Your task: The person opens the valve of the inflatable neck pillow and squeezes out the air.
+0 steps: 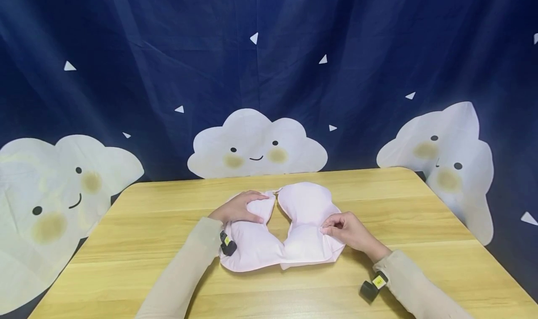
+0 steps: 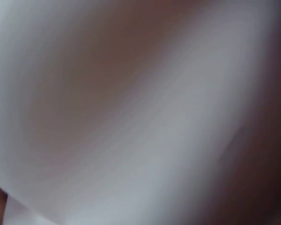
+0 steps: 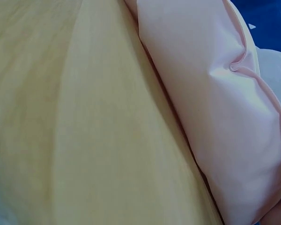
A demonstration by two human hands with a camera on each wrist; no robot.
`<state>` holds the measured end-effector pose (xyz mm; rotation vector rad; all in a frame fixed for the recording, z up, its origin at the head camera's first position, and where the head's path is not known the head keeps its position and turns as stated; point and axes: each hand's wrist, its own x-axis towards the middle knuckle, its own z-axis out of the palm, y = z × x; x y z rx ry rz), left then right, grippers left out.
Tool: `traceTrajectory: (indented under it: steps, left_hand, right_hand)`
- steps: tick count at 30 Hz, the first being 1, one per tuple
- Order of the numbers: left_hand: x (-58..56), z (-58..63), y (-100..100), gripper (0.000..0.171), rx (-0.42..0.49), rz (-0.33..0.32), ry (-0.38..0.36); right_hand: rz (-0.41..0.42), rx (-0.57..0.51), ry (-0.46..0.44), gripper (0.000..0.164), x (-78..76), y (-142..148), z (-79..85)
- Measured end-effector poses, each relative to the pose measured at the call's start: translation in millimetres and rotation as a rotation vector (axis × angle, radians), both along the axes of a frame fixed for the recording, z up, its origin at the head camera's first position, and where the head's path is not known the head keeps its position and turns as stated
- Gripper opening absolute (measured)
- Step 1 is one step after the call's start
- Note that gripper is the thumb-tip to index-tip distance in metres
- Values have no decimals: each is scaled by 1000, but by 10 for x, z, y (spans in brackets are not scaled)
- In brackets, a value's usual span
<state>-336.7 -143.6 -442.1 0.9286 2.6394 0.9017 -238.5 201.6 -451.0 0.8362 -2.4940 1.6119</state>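
A pale pink, puffy cushion [image 1: 311, 204] with rounded lobes and a long gap down its middle lies on the table. My left hand [image 1: 241, 208] rests on its left lobe, fingers stretched toward the gap and thumb apart from them. At the cushion's right edge, my right hand [image 1: 348, 230] pinches the fabric between thumb and fingers. Blurred pale fabric [image 2: 178, 117] fills most of the left wrist view, so the left fingers cannot be made out there. From the right wrist, the cushion's side [image 3: 201, 93] shows a seam and a puckered fold; little of the hand appears.
The wooden table [image 1: 159, 244] extends around the cushion on all sides. Behind it hangs a dark blue curtain [image 1: 210, 67] with white clouds and triangles. A small black device sits on each wrist.
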Motion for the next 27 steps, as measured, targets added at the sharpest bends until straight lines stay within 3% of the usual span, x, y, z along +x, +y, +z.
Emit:
traceTrajectory:
  steps: [15,27]
  left_hand:
    - [31,22,44,67,-2,51,9]
    - [43,30,69,58,35,32,41]
  right_hand:
    - [7,-7,-2,5,13,-5,19]
    - [-19,22,-21,6,0,10,7]
